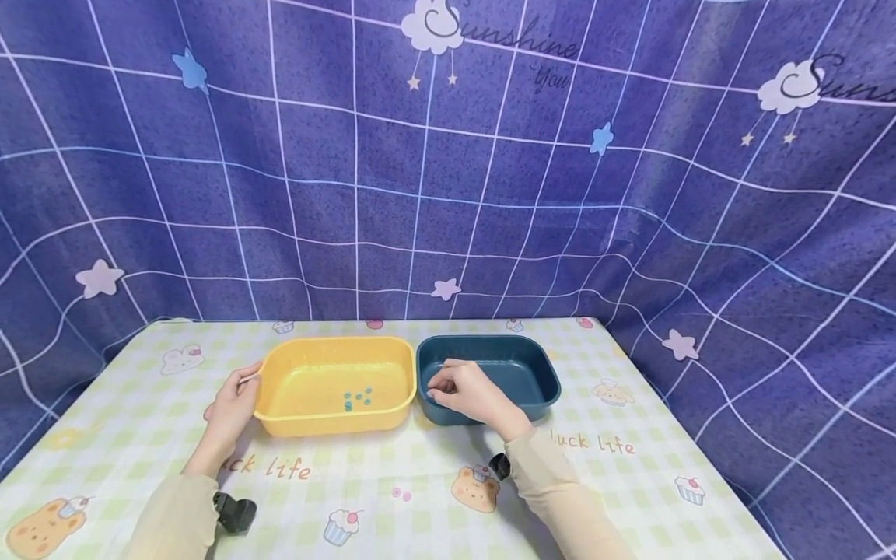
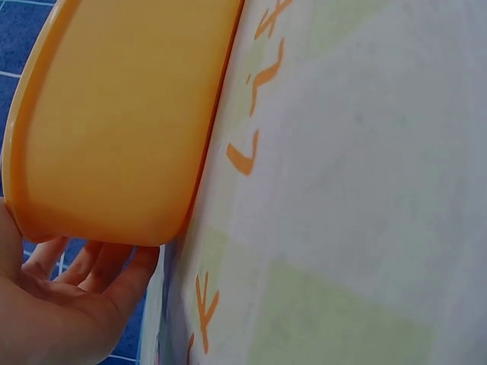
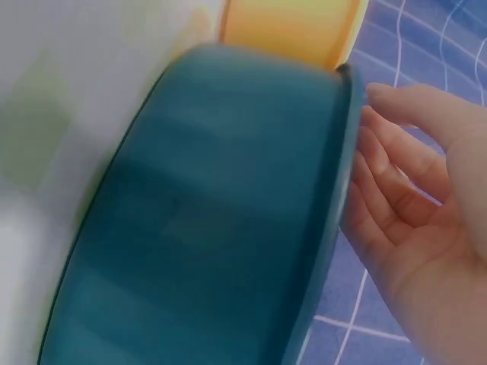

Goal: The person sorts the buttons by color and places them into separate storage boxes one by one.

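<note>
A yellow plastic basin (image 1: 336, 425) holds several small blue pieces (image 1: 358, 397) on its floor. My left hand (image 1: 234, 404) grips its left end, thumb at the rim and fingers against the outer wall, as the left wrist view (image 2: 76, 304) also shows. Beside it stands a dark teal basin (image 1: 518, 373). Over the left part of that basin is my right hand (image 1: 467, 389), fingers bent and thumb close to the fingertips. In the right wrist view, the basin's rim (image 3: 346, 152) partly hides those fingertips, so whether they pinch a small piece is unclear.
Both basins stand side by side on a table with a checked, cartoon-printed cloth (image 1: 392, 498). Behind and to the right hangs a purple-blue gridded curtain (image 1: 392, 194). Black wrist-camera mounts (image 1: 234, 513) sit below both cuffs.
</note>
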{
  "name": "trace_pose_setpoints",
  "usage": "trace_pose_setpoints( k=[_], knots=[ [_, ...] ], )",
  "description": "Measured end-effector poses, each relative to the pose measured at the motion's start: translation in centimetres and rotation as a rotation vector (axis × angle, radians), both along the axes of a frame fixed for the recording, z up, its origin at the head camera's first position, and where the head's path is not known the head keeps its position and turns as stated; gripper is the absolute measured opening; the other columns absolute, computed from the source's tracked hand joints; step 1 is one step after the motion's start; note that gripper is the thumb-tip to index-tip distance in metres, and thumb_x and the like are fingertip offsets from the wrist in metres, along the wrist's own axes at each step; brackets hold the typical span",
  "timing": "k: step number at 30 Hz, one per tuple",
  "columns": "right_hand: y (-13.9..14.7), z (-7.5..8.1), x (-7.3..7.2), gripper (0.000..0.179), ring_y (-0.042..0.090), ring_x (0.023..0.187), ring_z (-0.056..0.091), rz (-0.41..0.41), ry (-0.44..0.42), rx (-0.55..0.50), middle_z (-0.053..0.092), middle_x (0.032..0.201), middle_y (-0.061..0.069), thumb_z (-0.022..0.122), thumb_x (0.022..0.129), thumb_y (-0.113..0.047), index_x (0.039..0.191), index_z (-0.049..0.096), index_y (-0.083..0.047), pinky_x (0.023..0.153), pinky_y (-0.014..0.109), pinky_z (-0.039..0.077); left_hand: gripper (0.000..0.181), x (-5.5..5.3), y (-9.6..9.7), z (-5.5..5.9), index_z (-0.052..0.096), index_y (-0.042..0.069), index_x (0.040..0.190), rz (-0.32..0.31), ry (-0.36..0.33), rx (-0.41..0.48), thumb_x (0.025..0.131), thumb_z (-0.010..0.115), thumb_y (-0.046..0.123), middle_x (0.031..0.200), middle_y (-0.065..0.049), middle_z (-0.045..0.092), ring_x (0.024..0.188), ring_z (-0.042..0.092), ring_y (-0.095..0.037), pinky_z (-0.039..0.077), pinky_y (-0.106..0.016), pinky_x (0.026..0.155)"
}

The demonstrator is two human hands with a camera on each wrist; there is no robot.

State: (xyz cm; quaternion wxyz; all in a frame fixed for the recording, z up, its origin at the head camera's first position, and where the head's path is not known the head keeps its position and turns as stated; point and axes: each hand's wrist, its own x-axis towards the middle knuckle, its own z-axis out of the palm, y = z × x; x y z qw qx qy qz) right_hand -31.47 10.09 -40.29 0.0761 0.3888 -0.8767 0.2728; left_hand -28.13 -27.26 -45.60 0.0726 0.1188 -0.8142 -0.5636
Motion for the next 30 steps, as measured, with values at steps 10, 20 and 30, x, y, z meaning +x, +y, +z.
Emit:
trace_pose_setpoints(
  k=[10,20,30],
  knots=[
    [-1.3,0.1,1.4,0.010,0.005,0.070,0.056,0.070,0.059,0.009,0.058,0.077,-0.002,0.066,0.086,-0.012,0.092,0.073,-0.007,0.063,0.012,0.047,0.054,0.0,0.0,0.0,0.021,0.007,0.148,-0.004,0.006,-0.008,0.102,0.023,0.036,0.143,-0.028,0.036,0.128,0.039,-0.041,0.025,-0.057,0.110],
    [-2.5,-0.8,2.5,0.012,0.002,0.073,0.054,0.131,0.034,0.018,0.064,0.087,-0.002,0.064,0.087,-0.012,0.091,0.074,-0.007,0.063,0.007,0.045,0.054,-0.2,-0.1,-0.2,0.023,0.005,0.147,-0.004,0.021,-0.024,0.101,0.023,0.035,0.142,-0.029,0.038,0.126,0.042,-0.040,0.031,-0.049,0.108],
    [-3.4,-1.6,3.7,0.009,0.003,0.078,0.059,0.149,0.016,0.051,0.064,0.088,0.000,0.065,0.087,-0.011,0.089,0.072,-0.007,0.070,0.006,0.047,0.054,0.0,-0.1,0.0,0.024,0.004,0.146,-0.013,0.034,-0.055,0.101,0.023,0.034,0.140,-0.029,0.040,0.124,0.045,-0.038,0.044,-0.004,0.071]
  ],
)
